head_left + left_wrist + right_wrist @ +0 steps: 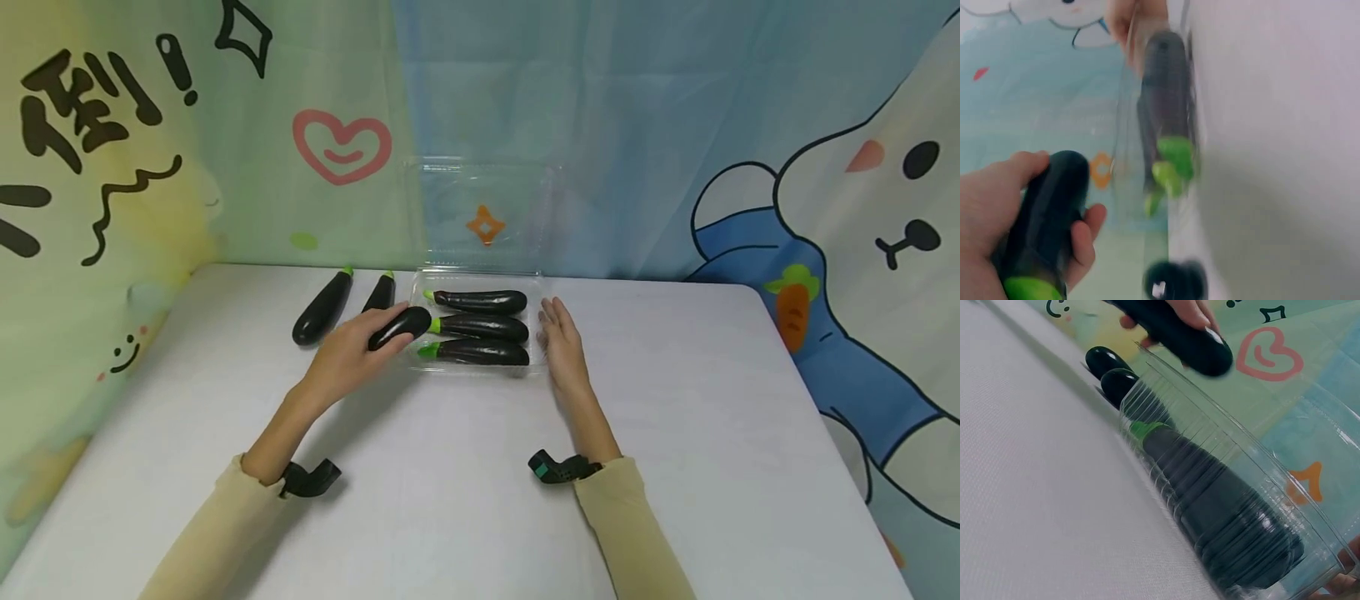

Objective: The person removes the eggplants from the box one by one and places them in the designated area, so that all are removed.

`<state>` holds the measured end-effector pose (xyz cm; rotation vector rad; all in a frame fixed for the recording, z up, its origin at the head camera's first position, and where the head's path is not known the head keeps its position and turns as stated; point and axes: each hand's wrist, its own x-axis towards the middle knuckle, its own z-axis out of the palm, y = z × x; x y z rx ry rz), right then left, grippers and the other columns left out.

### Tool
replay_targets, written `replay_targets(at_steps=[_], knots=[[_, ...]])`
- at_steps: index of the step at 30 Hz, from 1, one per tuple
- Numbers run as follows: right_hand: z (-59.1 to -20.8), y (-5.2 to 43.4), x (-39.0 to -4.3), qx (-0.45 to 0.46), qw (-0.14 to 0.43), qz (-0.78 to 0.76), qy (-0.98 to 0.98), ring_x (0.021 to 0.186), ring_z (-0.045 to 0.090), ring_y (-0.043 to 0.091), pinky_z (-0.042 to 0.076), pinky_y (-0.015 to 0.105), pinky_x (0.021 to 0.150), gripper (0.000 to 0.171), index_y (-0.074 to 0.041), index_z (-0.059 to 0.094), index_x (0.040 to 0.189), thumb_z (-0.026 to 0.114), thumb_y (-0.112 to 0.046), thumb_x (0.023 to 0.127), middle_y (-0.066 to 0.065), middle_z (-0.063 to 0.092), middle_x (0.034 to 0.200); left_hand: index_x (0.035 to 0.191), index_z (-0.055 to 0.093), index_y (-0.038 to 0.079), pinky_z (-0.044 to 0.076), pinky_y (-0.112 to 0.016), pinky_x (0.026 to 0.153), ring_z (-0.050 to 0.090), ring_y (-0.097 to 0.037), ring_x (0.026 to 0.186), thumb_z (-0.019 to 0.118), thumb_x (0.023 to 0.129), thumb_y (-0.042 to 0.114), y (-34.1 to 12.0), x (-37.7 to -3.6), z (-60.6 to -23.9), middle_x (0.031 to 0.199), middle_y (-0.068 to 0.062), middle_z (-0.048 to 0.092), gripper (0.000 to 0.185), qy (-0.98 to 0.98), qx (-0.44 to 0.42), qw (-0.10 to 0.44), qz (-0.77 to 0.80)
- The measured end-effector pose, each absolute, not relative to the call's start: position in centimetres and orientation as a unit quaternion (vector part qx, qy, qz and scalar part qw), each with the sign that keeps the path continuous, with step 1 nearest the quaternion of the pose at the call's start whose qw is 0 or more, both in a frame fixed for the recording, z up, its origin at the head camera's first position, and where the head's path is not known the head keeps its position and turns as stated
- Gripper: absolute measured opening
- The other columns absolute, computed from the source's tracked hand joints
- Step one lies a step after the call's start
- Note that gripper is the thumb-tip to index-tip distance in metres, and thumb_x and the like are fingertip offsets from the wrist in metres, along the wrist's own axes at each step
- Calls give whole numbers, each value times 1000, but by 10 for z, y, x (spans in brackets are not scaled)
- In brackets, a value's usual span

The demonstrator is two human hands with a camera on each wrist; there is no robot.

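We find one eggplant (400,326) gripped by the left hand (351,354), fingers curled round it, raised just left of the clear plastic tray (534,293). Three eggplants (480,327) lie side by side inside that tray. The right hand (562,346) rests flat, fingers straight, against its right wall. Two more eggplants (322,307) lie on the white table (712,400), left of the tray.

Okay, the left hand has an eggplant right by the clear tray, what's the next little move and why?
Probably carry the held eggplant rightward over the clear tray and lay it with the three already inside. The left hand grips it just at the tray's left edge, while the right hand rests flat against the tray's right side, seemingly steadying it.
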<state>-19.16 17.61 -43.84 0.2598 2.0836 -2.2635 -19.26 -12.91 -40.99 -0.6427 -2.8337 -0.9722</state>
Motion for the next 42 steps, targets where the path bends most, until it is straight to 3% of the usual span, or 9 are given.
replay_targets(at_steps=[6, 13, 25, 28, 35, 42], knots=[[-439, 175, -193, 80, 24, -734, 674, 150, 21, 27, 24, 41, 120, 56, -3, 8, 155, 29, -11, 105, 10, 19, 163, 143, 50, 16, 47, -43, 73, 61, -30, 93, 61, 95, 35, -171, -192, -402, 130, -19, 62, 52, -929, -181, 85, -310], [-440, 174, -193, 83, 28, -736, 671, 151, 20, 27, 25, 41, 120, 56, -2, 7, 155, 30, -11, 105, 10, 19, 163, 143, 50, 12, 41, -38, 65, 54, -28, 79, 58, 97, 36, -202, -207, -406, 111, -21, 66, 52, -947, -150, 86, -272], [-465, 178, -204, 86, 22, -730, 677, 150, 23, 18, 26, 35, 120, 56, -9, 7, 157, 30, -19, 106, 3, 21, 163, 146, 43, 5, 42, -59, 95, 54, -46, 118, 54, 100, 35, -235, -219, -410, 131, -32, 55, 56, -948, -131, 60, -283], [-467, 178, -205, 82, 18, -729, 679, 150, 24, 18, 26, 35, 120, 57, -8, 7, 157, 30, -19, 106, 3, 21, 163, 146, 41, 4, 41, -58, 95, 54, -46, 117, 53, 100, 36, -243, -220, -411, 134, -33, 53, 58, -946, -123, 65, -292], [-467, 179, -204, 80, 18, -723, 685, 150, 23, 17, 25, 35, 120, 57, -10, 6, 157, 31, -21, 106, 2, 20, 163, 149, 38, 8, 41, -49, 83, 53, -37, 98, 59, 96, 39, -255, -222, -413, 137, -32, 50, 65, -948, -103, 52, -296], [-467, 178, -205, 84, 19, -721, 688, 149, 24, 17, 26, 34, 120, 57, -10, 7, 157, 30, -21, 106, 2, 21, 163, 145, 43, 5, 40, -38, 69, 52, -32, 83, 67, 91, 31, -262, -221, -413, 132, -32, 55, 65, -951, -114, 63, -280]])
